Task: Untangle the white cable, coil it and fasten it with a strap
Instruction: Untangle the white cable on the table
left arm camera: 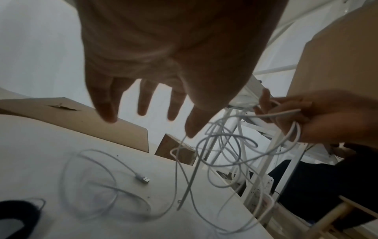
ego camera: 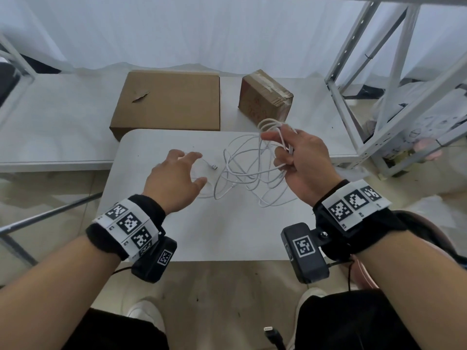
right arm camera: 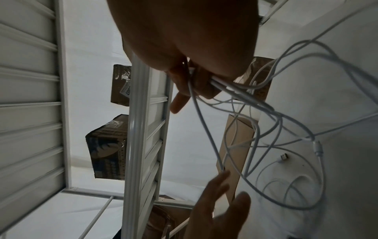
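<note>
— Cable (ego camera: 242, 170)?
— Bunched in the right hand (ego camera: 300, 157), fingers curled round it; loops trail onto the white table (ego camera: 156, 238).
— Left hand (ego camera: 174, 180)?
— Spread, empty, above the plug (ego camera: 214, 166). Cardboard boxes (ego camera: 169, 99) behind.

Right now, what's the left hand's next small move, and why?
Probably pinch the free USB plug end lying on the white table: the left hand hovers open beside it, while the right hand grips loops of the tangled white cable.
</note>
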`<state>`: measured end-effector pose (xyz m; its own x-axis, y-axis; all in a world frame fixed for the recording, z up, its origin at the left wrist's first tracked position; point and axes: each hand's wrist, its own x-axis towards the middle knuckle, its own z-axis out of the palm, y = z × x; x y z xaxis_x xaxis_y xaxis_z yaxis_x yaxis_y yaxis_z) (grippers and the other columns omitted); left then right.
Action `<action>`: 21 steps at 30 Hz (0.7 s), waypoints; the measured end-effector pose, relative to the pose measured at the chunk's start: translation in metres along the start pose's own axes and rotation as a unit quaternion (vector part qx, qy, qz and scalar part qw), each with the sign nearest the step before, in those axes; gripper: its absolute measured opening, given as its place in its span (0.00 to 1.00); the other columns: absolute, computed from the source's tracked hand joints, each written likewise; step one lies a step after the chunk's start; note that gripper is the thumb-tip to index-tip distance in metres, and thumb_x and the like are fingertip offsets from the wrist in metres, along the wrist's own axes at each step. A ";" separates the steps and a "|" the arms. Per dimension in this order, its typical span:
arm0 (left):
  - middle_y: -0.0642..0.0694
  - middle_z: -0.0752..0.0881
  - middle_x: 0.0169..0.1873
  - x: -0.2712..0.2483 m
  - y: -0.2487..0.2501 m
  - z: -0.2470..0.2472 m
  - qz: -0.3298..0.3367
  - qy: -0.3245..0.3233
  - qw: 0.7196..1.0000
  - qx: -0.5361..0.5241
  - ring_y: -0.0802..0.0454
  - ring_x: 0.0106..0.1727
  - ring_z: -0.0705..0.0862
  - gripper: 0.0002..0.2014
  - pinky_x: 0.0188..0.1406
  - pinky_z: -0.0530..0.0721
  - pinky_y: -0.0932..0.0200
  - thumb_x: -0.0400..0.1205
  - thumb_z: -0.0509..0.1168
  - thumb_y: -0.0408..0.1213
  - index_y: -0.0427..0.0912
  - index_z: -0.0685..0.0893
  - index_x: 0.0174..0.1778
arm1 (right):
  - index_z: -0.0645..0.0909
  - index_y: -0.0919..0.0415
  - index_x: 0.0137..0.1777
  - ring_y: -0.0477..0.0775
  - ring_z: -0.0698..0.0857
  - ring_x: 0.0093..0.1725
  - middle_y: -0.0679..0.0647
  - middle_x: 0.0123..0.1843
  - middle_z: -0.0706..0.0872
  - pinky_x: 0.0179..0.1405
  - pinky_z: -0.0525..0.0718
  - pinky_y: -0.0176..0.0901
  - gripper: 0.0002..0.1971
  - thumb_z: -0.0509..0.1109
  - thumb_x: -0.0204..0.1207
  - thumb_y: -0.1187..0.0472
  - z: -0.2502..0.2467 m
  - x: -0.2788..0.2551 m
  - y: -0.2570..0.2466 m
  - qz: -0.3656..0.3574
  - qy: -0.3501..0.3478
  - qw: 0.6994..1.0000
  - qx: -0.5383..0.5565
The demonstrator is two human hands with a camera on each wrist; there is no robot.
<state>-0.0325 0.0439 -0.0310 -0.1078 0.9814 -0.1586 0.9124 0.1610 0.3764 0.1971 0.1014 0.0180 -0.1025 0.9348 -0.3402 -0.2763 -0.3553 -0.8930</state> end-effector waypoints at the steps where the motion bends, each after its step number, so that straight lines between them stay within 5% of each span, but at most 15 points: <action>1: 0.43 0.71 0.79 0.000 0.002 0.001 0.025 0.014 0.999 -0.022 0.38 0.72 0.78 0.28 0.72 0.75 0.44 0.84 0.67 0.50 0.55 0.70 0.81 | 0.78 0.68 0.65 0.45 0.63 0.22 0.54 0.43 0.92 0.24 0.67 0.34 0.14 0.59 0.90 0.59 0.002 -0.001 -0.001 -0.003 -0.015 1.000 0.001; 5: 0.51 0.76 0.74 0.004 0.015 -0.002 0.104 0.020 0.972 -0.208 0.54 0.65 0.83 0.29 0.61 0.82 0.61 0.85 0.69 0.42 0.60 0.69 0.81 | 0.79 0.68 0.61 0.45 0.64 0.21 0.53 0.35 0.88 0.24 0.66 0.35 0.12 0.59 0.89 0.60 0.004 -0.006 -0.003 -0.025 -0.061 0.998 0.000; 8: 0.54 0.86 0.60 0.004 0.023 -0.002 0.108 -0.020 0.953 -0.281 0.62 0.54 0.88 0.27 0.56 0.85 0.61 0.84 0.71 0.40 0.62 0.73 0.77 | 0.79 0.68 0.63 0.46 0.68 0.25 0.53 0.34 0.85 0.27 0.65 0.36 0.13 0.60 0.89 0.59 0.004 -0.006 -0.004 -0.037 -0.078 0.996 0.014; 11: 0.52 0.89 0.46 0.003 0.026 -0.002 0.095 0.021 0.955 -0.280 0.61 0.45 0.88 0.15 0.50 0.86 0.62 0.82 0.69 0.32 0.56 0.87 0.59 | 0.81 0.65 0.59 0.46 0.75 0.31 0.54 0.37 0.86 0.30 0.71 0.36 0.12 0.61 0.89 0.58 0.001 -0.003 -0.002 -0.034 -0.052 0.998 -0.005; 15: 0.45 0.87 0.37 0.000 0.033 -0.011 0.078 0.093 0.940 -0.319 0.62 0.26 0.76 0.15 0.29 0.71 0.72 0.80 0.62 0.26 0.49 0.89 0.39 | 0.84 0.63 0.53 0.47 0.79 0.33 0.54 0.39 0.88 0.33 0.77 0.37 0.05 0.68 0.85 0.62 -0.007 0.005 0.003 -0.022 0.039 0.997 -0.064; 19: 0.37 0.88 0.42 -0.006 0.039 -0.027 0.104 0.167 0.889 -0.414 0.40 0.37 0.80 0.12 0.36 0.78 0.56 0.79 0.62 0.30 0.49 0.89 0.40 | 0.86 0.60 0.46 0.50 0.80 0.38 0.56 0.42 0.88 0.37 0.78 0.38 0.08 0.71 0.79 0.73 -0.011 0.009 0.008 -0.002 0.059 0.992 -0.115; 21: 0.40 0.87 0.45 -0.009 0.044 -0.034 0.144 0.197 0.872 -0.425 0.41 0.45 0.83 0.13 0.43 0.82 0.52 0.79 0.62 0.28 0.51 0.88 0.41 | 0.86 0.60 0.43 0.50 0.79 0.38 0.56 0.41 0.86 0.37 0.78 0.38 0.10 0.71 0.77 0.76 -0.010 0.008 0.010 0.008 0.051 0.989 -0.138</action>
<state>-0.0048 0.0457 0.0179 -0.2026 0.9268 0.3163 0.3208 -0.2423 0.9156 0.2030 0.1055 0.0028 -0.0036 0.9286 -0.3710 -0.0032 -0.3710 -0.9286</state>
